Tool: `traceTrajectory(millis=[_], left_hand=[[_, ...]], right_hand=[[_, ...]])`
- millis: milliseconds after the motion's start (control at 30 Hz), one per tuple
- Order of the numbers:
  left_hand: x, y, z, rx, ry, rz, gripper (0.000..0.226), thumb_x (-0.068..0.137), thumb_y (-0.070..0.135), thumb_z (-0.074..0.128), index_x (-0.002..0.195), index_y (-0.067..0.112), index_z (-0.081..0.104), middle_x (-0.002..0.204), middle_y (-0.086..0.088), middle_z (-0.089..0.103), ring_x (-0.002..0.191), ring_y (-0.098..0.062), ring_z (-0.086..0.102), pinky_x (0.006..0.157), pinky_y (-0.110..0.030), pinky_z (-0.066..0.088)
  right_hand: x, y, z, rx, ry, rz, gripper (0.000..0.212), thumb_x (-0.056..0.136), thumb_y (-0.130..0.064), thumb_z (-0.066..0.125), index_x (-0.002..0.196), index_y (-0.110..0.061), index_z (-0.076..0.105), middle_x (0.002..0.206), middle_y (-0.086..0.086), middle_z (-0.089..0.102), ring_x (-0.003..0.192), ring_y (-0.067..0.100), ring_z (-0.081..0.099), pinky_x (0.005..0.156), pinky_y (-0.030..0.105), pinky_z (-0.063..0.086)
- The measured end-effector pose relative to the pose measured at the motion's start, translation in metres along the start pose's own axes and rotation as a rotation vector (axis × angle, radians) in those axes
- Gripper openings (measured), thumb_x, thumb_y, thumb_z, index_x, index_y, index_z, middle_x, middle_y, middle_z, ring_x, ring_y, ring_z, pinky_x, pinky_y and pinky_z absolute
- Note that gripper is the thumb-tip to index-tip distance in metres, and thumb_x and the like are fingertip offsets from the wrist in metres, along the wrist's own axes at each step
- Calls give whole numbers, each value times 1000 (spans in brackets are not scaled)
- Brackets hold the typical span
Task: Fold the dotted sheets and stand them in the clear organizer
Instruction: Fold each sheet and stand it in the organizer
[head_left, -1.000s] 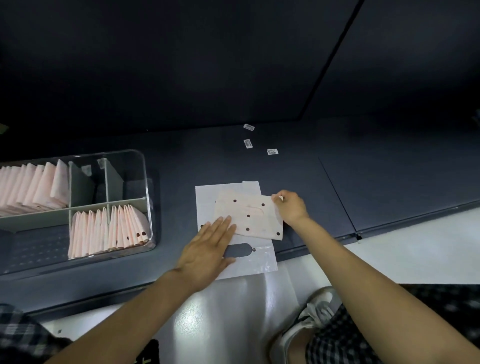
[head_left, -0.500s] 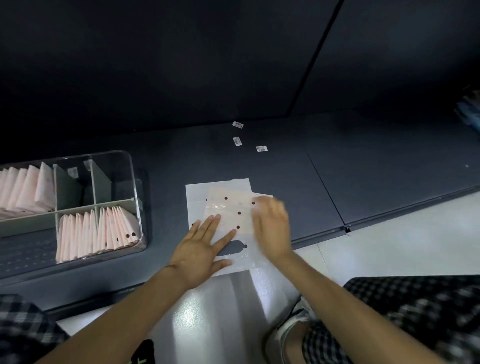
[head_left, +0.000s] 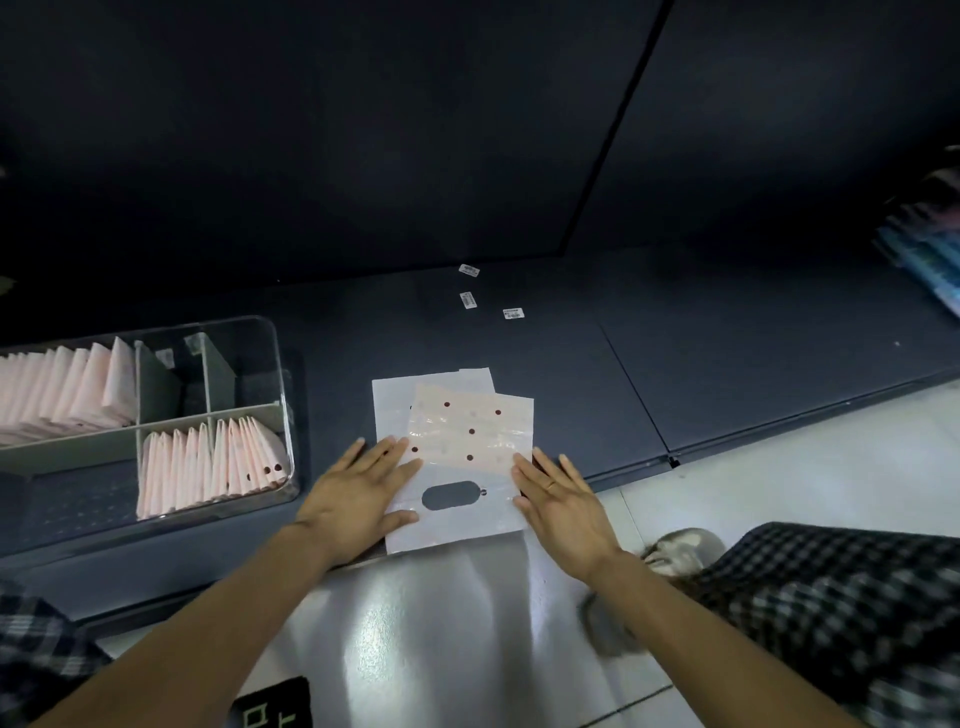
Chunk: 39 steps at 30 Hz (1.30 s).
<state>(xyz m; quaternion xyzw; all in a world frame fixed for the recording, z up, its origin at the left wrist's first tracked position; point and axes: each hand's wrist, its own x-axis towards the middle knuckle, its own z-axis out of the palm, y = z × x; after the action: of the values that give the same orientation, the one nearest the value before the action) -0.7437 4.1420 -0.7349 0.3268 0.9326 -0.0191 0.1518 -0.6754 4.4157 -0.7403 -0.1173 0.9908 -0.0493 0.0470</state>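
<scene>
A pink dotted sheet (head_left: 470, 428) lies folded on a white bag (head_left: 452, 525) with an oval handle hole, at the front edge of the dark shelf. My left hand (head_left: 358, 499) lies flat with straight fingers on the sheet's left side. On the right side, my right hand (head_left: 558, 501) rests flat against the sheet and bag edge. The clear organizer (head_left: 280, 395) stands to the left, with several folded pink sheets (head_left: 208, 462) upright in its front compartment and more in the rear left one.
Three small white labels (head_left: 469, 300) lie on the dark shelf (head_left: 675, 374) behind the sheet. The shelf's front edge runs just under my hands, with pale glossy floor (head_left: 441, 623) below. A shoe (head_left: 675, 556) and checked trousers sit at the lower right.
My right hand let go of the sheet's far right corner, swept over the sheet toward me and now lies flat at its right edge. My left hand stayed pressing the left side.
</scene>
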Motion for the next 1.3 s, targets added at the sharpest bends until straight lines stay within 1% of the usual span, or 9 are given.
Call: traceTrajectory(millis=[100, 233, 367, 600, 767, 933, 1067, 1133, 1300], left_hand=[[-3, -4, -2, -22, 41, -28, 65, 95, 60, 23, 151, 28, 13, 160, 5, -2, 146, -12, -7, 118, -34, -8], [2, -3, -9, -74, 123, -77, 52, 97, 55, 27, 142, 30, 36, 159, 7, 9, 147, -11, 1, 117, -32, -6], [5, 0, -9, -94, 169, -161, 43, 99, 47, 30, 134, 26, 44, 158, 7, 16, 146, -12, 6, 118, -32, -1], [3, 13, -12, -134, 202, -188, 49, 100, 41, 35, 143, 18, 32, 159, 2, 12, 146, -14, 9, 118, -31, 0], [17, 23, -29, -240, 409, -218, 55, 88, 24, 64, 135, 6, 42, 151, -10, 32, 138, -25, 31, 117, -36, 22], [30, 21, -21, -280, 209, -50, 52, 88, 42, 60, 135, 28, 45, 152, 12, 30, 143, -9, 19, 115, -24, 12], [32, 16, -14, -338, 242, -75, 42, 90, 38, 59, 131, 31, 52, 141, 14, 46, 131, -10, 40, 105, -24, 30], [35, 12, -16, -360, 308, -80, 30, 89, 30, 63, 119, 26, 63, 125, 11, 60, 118, -15, 53, 94, -27, 39], [47, 8, -26, -652, 282, -260, 9, 91, 30, 61, 87, 28, 68, 79, 10, 67, 78, -17, 59, 62, -27, 41]], right_hand=[[7, -1, -5, -1, 117, 10, 35, 99, -28, 44, 126, -13, 60, 138, -3, 52, 136, 18, 39, 116, 40, 7], [13, -3, -7, 17, 174, 52, 21, 90, -22, 62, 107, -14, 72, 118, -4, 67, 119, 15, 57, 111, 42, 28], [20, -2, -13, 68, 276, 14, 26, 53, -8, 91, 75, -14, 78, 86, -2, 75, 80, 15, 72, 75, 36, 58], [22, 3, -8, 4, 171, -20, 44, 32, -6, 96, 70, -14, 75, 83, -2, 75, 76, 19, 72, 60, 25, 57], [29, 5, -11, -45, 199, -50, 43, 33, -6, 94, 71, -10, 74, 79, 1, 73, 70, 17, 71, 53, 24, 57], [38, -9, -20, 11, 198, 77, 25, 45, 0, 84, 64, -7, 70, 61, 2, 66, 51, 16, 62, 41, 18, 50], [43, 3, -32, 226, 22, 72, 15, 80, 0, 53, 91, 0, 62, 90, 9, 61, 87, 21, 55, 69, 31, 50], [42, 12, -36, 381, -62, 85, 20, 88, -5, 49, 106, -3, 58, 101, 6, 59, 93, 17, 49, 77, 26, 44], [48, 29, -38, 632, -198, 179, 8, 95, -29, 49, 95, -25, 42, 122, -4, 57, 103, 14, 54, 84, 28, 45]])
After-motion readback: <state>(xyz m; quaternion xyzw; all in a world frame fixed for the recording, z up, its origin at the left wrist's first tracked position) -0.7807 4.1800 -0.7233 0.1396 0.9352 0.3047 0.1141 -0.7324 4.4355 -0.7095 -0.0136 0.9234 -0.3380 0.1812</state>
